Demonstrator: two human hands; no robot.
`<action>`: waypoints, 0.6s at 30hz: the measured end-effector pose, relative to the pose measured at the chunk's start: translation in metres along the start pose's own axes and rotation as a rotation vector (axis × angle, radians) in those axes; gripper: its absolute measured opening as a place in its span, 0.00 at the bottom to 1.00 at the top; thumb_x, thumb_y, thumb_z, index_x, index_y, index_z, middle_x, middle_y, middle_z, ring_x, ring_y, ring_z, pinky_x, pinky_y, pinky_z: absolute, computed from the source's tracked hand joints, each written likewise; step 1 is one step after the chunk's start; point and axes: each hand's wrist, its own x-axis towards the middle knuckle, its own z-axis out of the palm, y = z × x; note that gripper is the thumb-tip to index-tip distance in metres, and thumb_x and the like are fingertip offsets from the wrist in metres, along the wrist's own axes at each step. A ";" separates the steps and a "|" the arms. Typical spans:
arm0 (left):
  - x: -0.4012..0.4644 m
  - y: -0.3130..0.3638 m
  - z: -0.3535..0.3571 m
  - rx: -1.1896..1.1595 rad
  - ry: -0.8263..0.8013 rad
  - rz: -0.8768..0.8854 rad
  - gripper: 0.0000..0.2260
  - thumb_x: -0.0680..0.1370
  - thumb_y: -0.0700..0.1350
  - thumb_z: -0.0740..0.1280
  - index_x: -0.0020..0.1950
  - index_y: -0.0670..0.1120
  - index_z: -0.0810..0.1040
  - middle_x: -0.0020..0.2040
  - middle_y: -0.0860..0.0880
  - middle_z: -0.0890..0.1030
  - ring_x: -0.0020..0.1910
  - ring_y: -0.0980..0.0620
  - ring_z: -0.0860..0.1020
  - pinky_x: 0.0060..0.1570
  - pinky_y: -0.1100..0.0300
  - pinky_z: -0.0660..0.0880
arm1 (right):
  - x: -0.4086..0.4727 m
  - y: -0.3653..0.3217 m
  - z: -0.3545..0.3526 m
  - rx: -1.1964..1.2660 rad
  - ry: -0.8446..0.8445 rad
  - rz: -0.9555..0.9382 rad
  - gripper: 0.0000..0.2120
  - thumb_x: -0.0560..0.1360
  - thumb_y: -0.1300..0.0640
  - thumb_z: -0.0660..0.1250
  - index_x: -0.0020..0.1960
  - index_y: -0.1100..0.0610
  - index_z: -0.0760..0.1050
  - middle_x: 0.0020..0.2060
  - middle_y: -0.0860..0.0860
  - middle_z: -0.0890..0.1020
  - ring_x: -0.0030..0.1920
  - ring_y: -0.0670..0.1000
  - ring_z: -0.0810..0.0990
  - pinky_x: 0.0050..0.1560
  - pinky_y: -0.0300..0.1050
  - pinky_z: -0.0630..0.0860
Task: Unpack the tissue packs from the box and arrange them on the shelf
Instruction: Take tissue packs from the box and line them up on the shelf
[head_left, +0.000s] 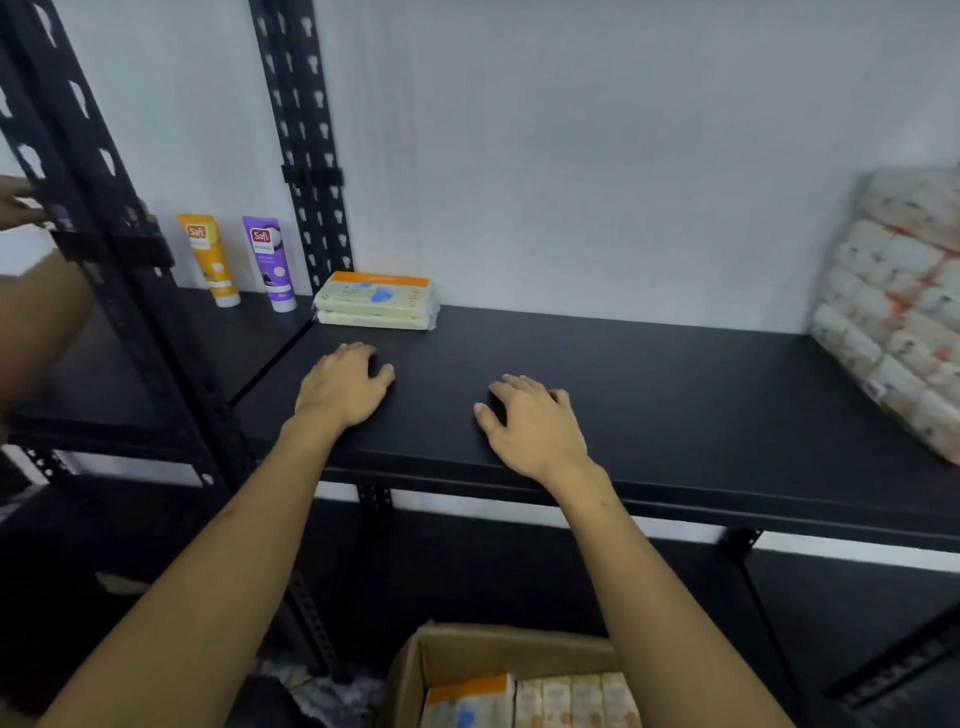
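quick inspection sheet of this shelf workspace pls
surface: black shelf, mostly bare
job's things: two tissue packs stacked at back left; more upright in open box below
clutter: two tubes on next shelf; wrapped bundle leaning at right
grips: left hand and right hand over shelf, relaxed, hold nothing
cables: nothing seen
surroundings: white wall, black uprights, another person's arm at left
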 end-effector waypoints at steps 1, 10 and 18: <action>-0.006 0.000 -0.002 -0.002 0.011 0.003 0.22 0.83 0.55 0.60 0.74 0.47 0.72 0.72 0.43 0.74 0.68 0.40 0.73 0.63 0.47 0.71 | -0.009 0.000 -0.001 0.006 0.001 -0.008 0.25 0.84 0.42 0.53 0.74 0.54 0.71 0.77 0.52 0.69 0.78 0.52 0.61 0.74 0.56 0.58; -0.122 0.010 0.049 -0.038 0.242 0.175 0.30 0.85 0.62 0.47 0.79 0.45 0.66 0.80 0.46 0.63 0.81 0.48 0.54 0.80 0.47 0.49 | -0.102 -0.002 0.031 -0.100 0.179 -0.054 0.28 0.85 0.42 0.47 0.80 0.56 0.61 0.79 0.56 0.63 0.81 0.57 0.57 0.80 0.61 0.52; -0.226 0.033 0.117 -0.280 0.185 0.273 0.30 0.86 0.58 0.53 0.84 0.48 0.49 0.83 0.48 0.42 0.82 0.52 0.41 0.79 0.53 0.45 | -0.172 -0.003 0.062 0.094 0.196 -0.078 0.28 0.85 0.43 0.50 0.81 0.54 0.56 0.82 0.55 0.56 0.82 0.55 0.52 0.80 0.60 0.50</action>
